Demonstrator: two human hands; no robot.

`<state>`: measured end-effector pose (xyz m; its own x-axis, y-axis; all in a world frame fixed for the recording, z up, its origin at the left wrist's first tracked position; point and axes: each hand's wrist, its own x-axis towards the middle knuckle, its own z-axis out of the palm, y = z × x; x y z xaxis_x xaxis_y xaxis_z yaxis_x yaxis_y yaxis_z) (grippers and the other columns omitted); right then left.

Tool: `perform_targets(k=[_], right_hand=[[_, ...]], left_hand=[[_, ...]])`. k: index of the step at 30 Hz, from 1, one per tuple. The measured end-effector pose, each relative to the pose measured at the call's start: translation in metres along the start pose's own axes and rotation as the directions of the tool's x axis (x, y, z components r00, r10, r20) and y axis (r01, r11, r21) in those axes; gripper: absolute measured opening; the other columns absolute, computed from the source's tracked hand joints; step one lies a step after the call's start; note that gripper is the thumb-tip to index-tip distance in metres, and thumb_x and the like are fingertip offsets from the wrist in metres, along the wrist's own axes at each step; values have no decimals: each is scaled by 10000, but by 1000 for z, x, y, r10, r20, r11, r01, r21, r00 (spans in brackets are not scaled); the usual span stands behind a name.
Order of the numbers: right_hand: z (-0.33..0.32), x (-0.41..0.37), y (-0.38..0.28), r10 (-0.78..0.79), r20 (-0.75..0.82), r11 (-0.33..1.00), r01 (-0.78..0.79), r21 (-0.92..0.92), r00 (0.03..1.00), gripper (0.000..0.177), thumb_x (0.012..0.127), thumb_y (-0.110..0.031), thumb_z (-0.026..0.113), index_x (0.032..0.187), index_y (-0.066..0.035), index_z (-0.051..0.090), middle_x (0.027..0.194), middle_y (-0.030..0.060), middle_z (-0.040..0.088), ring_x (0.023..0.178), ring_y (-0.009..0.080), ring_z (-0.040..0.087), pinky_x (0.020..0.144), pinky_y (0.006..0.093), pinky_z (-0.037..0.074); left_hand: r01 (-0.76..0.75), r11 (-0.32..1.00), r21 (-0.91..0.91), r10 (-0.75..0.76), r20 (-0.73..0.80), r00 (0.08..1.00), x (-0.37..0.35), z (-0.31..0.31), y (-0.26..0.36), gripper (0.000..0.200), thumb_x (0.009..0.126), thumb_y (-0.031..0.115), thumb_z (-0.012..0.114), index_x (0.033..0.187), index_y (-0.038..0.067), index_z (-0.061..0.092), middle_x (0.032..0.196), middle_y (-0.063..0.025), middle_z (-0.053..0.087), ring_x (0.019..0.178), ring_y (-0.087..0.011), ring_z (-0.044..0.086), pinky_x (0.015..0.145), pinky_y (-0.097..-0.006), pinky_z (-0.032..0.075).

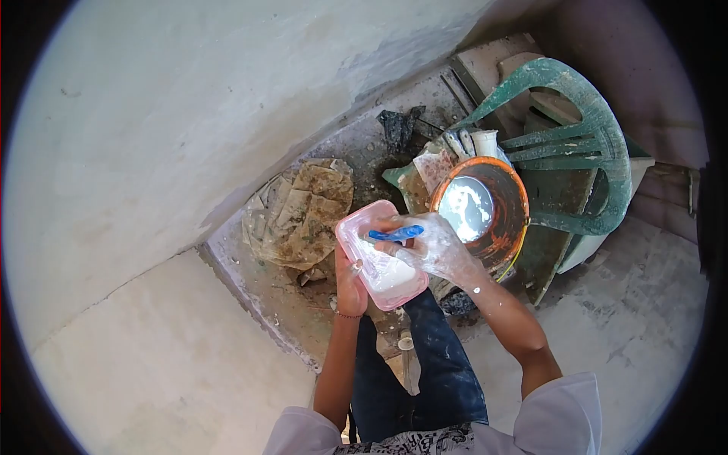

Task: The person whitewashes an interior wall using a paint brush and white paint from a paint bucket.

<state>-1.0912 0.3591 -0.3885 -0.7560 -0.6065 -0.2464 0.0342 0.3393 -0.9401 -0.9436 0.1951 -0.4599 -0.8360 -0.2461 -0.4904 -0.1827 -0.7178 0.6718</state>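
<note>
My left hand [350,287] grips the left side of a pink plastic tub [417,294], thumb at its rim. White, wet-looking paint or filler [396,274] coats the inside of the tub. Over the tub, my right hand [438,246], smeared with white, is closed around a tool with a blue handle [400,233]. The tool's working end is too hidden to name. Just beyond my right hand stands an orange-rimmed bucket [518,184] with white liquid in it.
A paint-spattered green plastic chair [616,144] holds the bucket and a white cup [484,142]. A crumpled, dirty sack [303,208] lies on the floor beside the wall [189,114]. Black plastic [398,130] is near the corner, with boards [497,68] behind the chair.
</note>
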Motion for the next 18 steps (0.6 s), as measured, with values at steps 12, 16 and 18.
perform_targets(k=[12, 16, 18], right_hand=[[-82, -89, 107, 221, -850, 969, -203, 138, 478, 283, 981, -175, 718, 1230, -53, 663, 1057, 65, 700, 933, 132, 634, 823, 287, 526], [-86, -180, 201, 178, -961, 651, -758, -46, 211, 524, 874, -382, 820, 1246, -80, 608, 1080, 97, 591, 983, 223, 569, 896, 405, 480], [-82, -193, 221, 281, -937, 649, -761, 25, 209, 549, 871, -389, 824, 1255, -79, 583, 1032, 91, 592, 922, 203, 577, 842, 385, 495]], left_hand=[[43, 989, -140, -46, -18, 999, -16, -47, -5, 727, 927, 200, 612, 1560, 26, 299, 1504, -174, 466, 1367, -337, 497, 1150, -488, 424], [-14, 992, -122, -1, -126, 992, -11, -58, -9, 643, 937, 234, 611, 1501, 9, 402, 1442, -164, 540, 1312, -338, 549, 1123, -494, 451], [-21, 990, -141, 3, -122, 993, -4, -68, -14, 638, 939, 232, 607, 1503, 15, 403, 1445, -161, 539, 1319, -338, 543, 1125, -495, 448]])
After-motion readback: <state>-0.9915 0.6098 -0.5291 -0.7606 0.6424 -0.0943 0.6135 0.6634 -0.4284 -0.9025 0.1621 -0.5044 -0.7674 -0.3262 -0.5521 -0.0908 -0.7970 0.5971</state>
